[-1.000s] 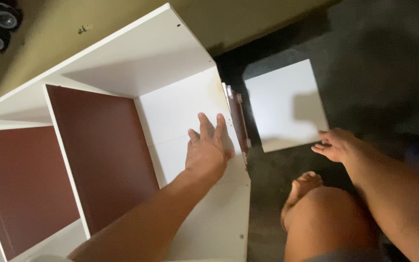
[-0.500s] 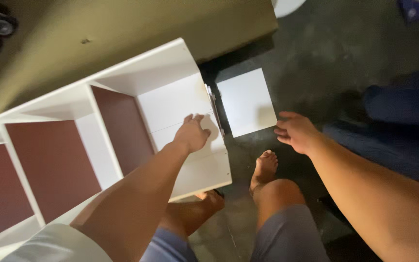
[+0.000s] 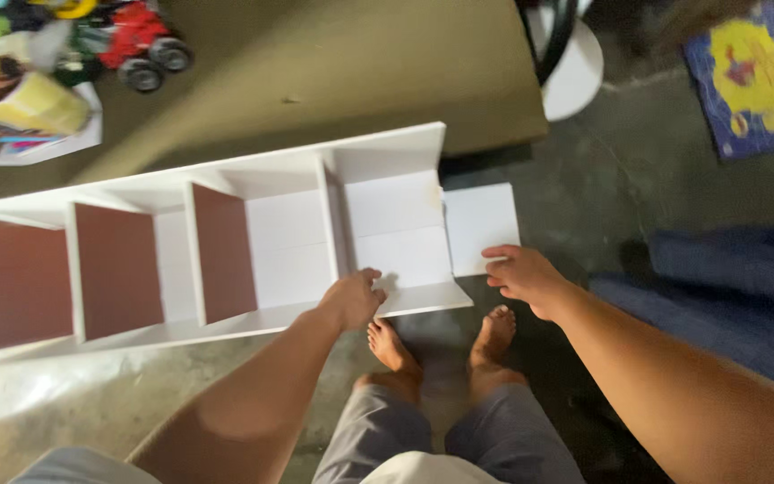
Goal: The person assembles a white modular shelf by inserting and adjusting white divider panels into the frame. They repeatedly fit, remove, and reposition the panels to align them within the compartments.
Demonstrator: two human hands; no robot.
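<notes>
- Two bare feet (image 3: 441, 345) planted on the concrete floor (image 3: 602, 179), right at the near edge of everything.
- left hand (image 3: 351, 298) curls over the near front edge of the white shelf unit (image 3: 226, 242), fingers bent, gripping that edge near its right end.
- right hand (image 3: 523, 276) rests loosely open with fingertips on the near corner of the loose white panel (image 3: 481, 224); not gripping it, far as I can tell.
- shelf unit lies on its back, long axis running left-right, open compartments facing up, stretching away to the left of both hands.
- panel lies flat, touching the unit's right end.
- toys (image 3: 73, 54) well beyond.
</notes>
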